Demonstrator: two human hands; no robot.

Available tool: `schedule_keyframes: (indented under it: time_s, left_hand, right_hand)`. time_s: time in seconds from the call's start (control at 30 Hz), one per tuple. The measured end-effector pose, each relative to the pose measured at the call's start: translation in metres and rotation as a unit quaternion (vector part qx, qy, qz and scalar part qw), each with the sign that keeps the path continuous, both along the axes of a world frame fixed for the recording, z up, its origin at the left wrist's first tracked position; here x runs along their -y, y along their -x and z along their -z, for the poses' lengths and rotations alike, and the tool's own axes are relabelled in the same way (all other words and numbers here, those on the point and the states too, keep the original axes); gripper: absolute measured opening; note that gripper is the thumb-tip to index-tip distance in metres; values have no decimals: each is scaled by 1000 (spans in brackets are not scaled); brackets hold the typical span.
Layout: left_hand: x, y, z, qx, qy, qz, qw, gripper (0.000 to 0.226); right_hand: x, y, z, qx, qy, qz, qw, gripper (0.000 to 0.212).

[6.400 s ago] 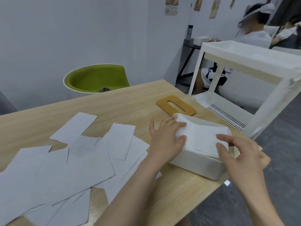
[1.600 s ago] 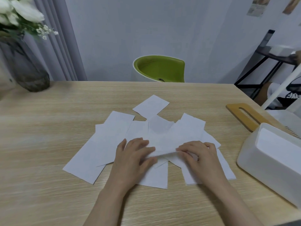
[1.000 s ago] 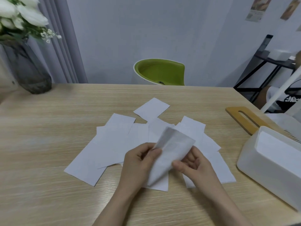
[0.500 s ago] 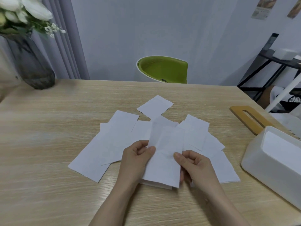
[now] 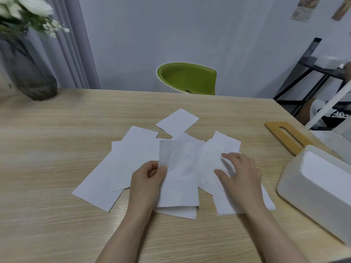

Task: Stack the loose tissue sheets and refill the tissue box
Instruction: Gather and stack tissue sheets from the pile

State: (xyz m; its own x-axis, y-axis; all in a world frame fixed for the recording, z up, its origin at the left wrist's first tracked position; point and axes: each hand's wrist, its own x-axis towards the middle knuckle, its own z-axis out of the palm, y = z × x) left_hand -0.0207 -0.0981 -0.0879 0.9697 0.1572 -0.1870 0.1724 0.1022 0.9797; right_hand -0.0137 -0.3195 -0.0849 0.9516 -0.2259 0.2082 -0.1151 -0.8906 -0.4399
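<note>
Several loose white tissue sheets (image 5: 133, 158) lie spread over the middle of the wooden table (image 5: 57, 139). My left hand (image 5: 147, 179) pinches one tissue sheet (image 5: 178, 173) by its left edge and holds it lifted over the pile. My right hand (image 5: 240, 173) lies with spread fingers on the sheets to the right. The white tissue box (image 5: 313, 188) stands open at the right edge, with tissues inside. Its wooden slotted lid (image 5: 284, 135) lies flat behind it.
A dark glass vase (image 5: 28, 73) with white flowers stands at the back left corner. A green chair (image 5: 187, 77) sits behind the table. A white rack post and a seated person's legs (image 5: 322, 114) are at the far right.
My right hand let go of the lifted sheet and moved right onto the pile. My left hand alone holds the sheet now. Earlier both hands were at the box.
</note>
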Motion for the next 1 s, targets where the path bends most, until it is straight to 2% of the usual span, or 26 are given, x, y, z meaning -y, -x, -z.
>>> schedule_keyframes:
  time_s: [0.07, 0.23, 0.3, 0.47, 0.63, 0.77, 1.0]
  left_hand:
    - [0, 0, -2, -6, 9, 4, 1000, 14]
    - [1, 1, -5, -14, 17, 10, 1000, 16]
    - [1, 0, -4, -17, 11, 10, 1000, 16]
    - [2, -1, -3, -24, -10, 11, 1000, 18]
    - [3, 0, -5, -23, -16, 3, 1000, 18]
    - [2, 0, -5, -19, -18, -6, 1000, 17]
    - [3, 1, -6, -15, -29, -6, 999, 18]
  right_hand:
    - [6, -7, 3, -21, 29, -3, 999, 42]
    - [10, -13, 8, 53, 108, -12, 993, 24]
    - [11, -14, 8, 61, 120, -14, 991, 23]
    - [16, -11, 4, 39, 87, -32, 995, 34]
    - [21, 0, 0, 95, 30, -49, 994, 19]
    - [23, 24, 3, 130, 21, -116, 985, 14]
    - [43, 62, 3, 98, 18, -161, 982, 34]
